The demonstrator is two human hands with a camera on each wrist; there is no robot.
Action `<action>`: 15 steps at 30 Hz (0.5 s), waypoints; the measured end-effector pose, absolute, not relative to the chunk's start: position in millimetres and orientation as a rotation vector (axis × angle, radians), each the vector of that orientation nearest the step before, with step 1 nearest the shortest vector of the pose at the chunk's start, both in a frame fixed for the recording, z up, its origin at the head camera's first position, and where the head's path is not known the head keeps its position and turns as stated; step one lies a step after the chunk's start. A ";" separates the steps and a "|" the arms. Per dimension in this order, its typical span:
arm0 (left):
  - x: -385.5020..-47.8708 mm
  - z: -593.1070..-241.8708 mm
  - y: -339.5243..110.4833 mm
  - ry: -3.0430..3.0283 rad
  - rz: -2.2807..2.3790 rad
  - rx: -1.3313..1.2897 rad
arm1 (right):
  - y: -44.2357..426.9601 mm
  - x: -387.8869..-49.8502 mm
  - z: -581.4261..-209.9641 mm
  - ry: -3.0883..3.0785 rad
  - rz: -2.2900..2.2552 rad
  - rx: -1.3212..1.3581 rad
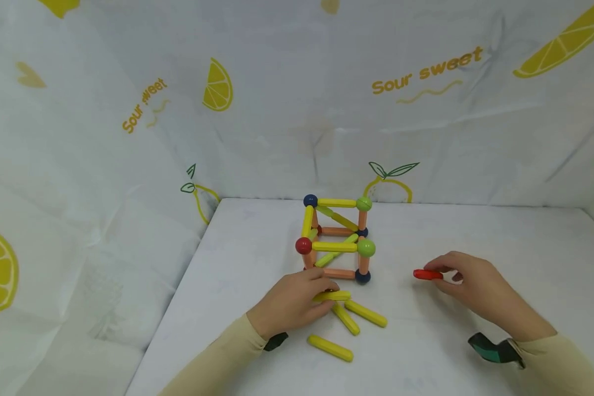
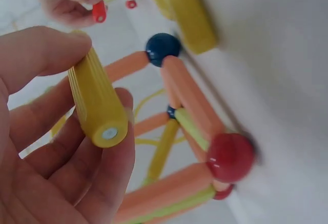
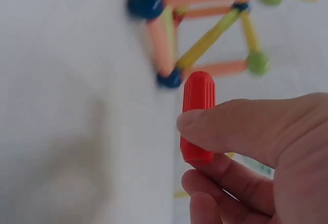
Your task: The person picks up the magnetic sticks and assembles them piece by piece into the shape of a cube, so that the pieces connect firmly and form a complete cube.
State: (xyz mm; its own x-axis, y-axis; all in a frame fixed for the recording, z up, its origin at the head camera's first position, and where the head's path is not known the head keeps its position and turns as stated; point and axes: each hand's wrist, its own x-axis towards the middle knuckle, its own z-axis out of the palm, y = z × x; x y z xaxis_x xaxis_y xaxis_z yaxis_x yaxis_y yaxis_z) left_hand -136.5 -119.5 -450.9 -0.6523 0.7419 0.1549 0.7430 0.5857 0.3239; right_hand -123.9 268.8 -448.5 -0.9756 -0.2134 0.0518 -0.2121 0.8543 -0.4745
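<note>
Right hand pinches red rod, tabletop clearance uncertain

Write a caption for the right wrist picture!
A right hand pinches a red rod, a ball-and-rod frame blurred beyond.

– Holding what in the left hand?
– Pinching a yellow rod, beside three loose yellow rods, near the cube-shaped frame.
– And in the right hand?
– Gripping a red rod, well apart from the frame.
– Built of what?
– Of yellow, lime and orange rods, joined by red, navy and green balls.
– Standing where?
– On a white table, before a lemon-printed cloth reading "Sour sweet".
</note>
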 end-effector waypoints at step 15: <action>-140.9 -434.7 -107.2 -2.573 -0.568 -1.270 | 189.0 -107.8 -424.7 3.001 -1.054 -0.671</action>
State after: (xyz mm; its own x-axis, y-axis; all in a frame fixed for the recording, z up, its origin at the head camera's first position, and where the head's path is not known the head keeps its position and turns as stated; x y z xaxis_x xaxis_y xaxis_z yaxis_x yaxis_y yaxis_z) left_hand -140.9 -107.2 -434.7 -0.6042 0.7131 0.3556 0.7965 0.5530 0.2444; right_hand -107.8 189.0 -424.7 -0.9090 -0.3447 0.2343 -0.4155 0.7052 -0.5745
